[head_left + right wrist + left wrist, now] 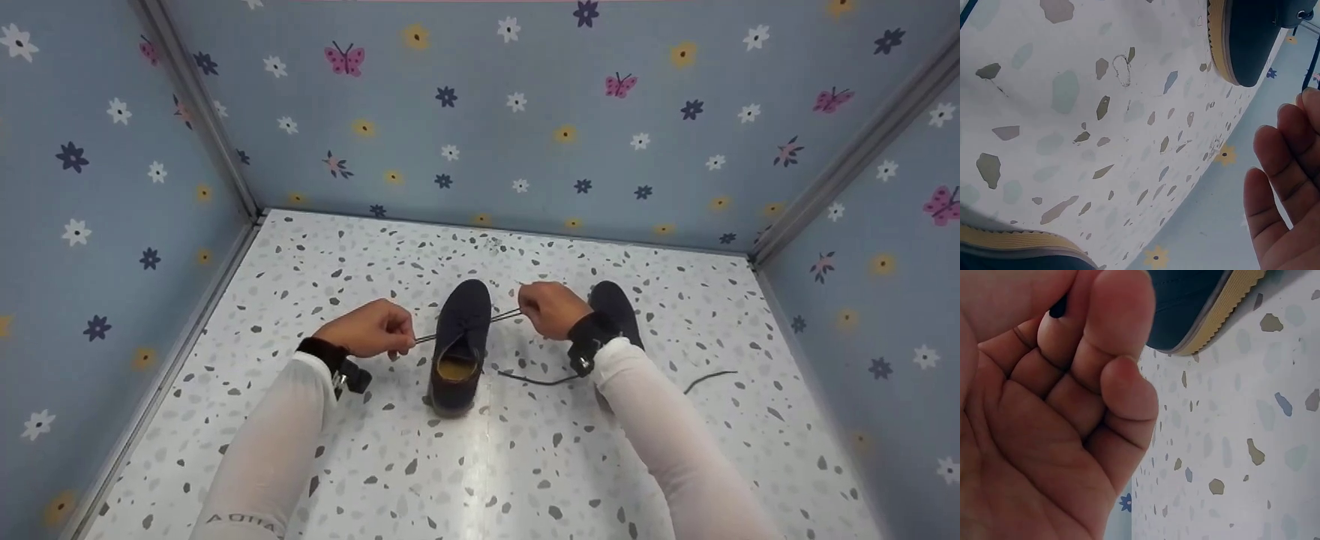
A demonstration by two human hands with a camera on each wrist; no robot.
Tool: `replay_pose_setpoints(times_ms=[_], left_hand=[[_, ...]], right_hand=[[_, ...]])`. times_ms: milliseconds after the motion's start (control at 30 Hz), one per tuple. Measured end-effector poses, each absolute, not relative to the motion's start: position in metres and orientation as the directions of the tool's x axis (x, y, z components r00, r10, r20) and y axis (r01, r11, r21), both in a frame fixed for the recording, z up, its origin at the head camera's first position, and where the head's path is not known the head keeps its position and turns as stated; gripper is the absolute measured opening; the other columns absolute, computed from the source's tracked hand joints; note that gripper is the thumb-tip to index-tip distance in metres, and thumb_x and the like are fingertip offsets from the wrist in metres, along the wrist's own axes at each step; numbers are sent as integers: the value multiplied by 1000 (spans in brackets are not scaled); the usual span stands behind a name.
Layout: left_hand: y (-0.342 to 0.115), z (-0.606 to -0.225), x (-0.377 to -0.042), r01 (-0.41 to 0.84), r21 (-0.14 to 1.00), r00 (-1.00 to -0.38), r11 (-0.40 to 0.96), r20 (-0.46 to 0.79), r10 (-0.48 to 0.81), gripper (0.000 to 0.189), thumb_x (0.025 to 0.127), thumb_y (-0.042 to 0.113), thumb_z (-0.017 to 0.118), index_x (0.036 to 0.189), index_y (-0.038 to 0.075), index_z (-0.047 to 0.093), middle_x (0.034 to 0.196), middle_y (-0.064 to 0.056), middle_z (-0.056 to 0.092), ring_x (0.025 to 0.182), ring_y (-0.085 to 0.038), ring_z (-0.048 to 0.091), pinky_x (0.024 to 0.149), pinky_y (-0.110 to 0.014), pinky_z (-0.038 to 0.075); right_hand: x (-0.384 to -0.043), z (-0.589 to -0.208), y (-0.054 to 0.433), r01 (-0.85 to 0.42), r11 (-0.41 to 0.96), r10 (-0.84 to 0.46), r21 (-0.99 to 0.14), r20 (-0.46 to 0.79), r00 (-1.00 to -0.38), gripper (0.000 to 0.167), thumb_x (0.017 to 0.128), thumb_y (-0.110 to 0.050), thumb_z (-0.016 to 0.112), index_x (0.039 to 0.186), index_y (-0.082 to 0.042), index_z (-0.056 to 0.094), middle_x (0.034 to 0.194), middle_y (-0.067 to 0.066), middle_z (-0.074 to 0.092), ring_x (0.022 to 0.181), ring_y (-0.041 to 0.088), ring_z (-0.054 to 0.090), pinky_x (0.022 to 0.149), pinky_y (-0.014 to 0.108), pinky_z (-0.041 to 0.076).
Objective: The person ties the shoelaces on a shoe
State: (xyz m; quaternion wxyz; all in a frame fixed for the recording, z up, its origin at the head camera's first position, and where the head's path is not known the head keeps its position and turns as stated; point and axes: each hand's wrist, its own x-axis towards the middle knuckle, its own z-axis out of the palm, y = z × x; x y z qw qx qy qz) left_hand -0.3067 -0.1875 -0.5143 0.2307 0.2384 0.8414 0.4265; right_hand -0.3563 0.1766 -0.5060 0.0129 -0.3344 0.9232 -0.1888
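A dark lace-up shoe (452, 382) stands on the floor between the two hands, toe pointing away. My left hand (373, 328) pinches a dark shoelace (425, 339) drawn out to the shoe's left. On the other side, my right hand (553, 307) pinches the lace (506, 315) pulled out to the right. Both laces look taut. In the left wrist view the left hand's (1061, 399) fingers are curled, with a dark lace tip showing by the thumb. The right wrist view shows the right hand (1292, 185) at the edge, lace at its fingertips.
A second dark shoe (613, 304) stands to the right, partly hidden behind the right wrist. Its loose laces (551, 382) lie on the speckled floor (420, 480). Flowered panels (480, 97) enclose the floor at the back and both sides.
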Motion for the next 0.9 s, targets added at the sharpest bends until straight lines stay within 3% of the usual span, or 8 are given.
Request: replay_pose_setpoints(times_ms=[267,500,800,900], left_hand=[[-186,-516,-311,191,799,-807,570,-203,555,11,97,13,69,90,7,75,83,-5,74,71,-12,69,63,-24,48],[-180,-517,-316,189,744,-847,641,-207,490,13,100,20,69,98,10,75,92,-8,76,81,-15,68,68,-29,49],[-168,-519,-320,198,703,-863,683,-206,462,10,99,23,69,99,16,76,94,-8,76,80,-14,64,74,-32,50],[-166,-519,-320,189,691,-874,697,-205,440,15,99,24,69,108,13,75,103,-8,77,89,-19,69,82,-38,55]], right_hand=[[-354,-511,177,-569,738,-573,-363,109,-813,15,102,-11,64,88,-10,67,83,6,65,77,21,59,75,39,51],[-350,-516,174,-542,743,-567,-392,62,-822,11,103,-14,66,94,-10,70,88,6,68,82,21,61,79,40,52],[-346,-518,169,-549,737,-574,-394,64,-816,8,102,-14,67,97,-9,70,94,9,70,88,23,64,83,42,55],[-343,-516,170,-566,726,-585,-390,83,-807,10,103,-15,66,105,-8,72,103,11,72,96,27,68,88,43,57]])
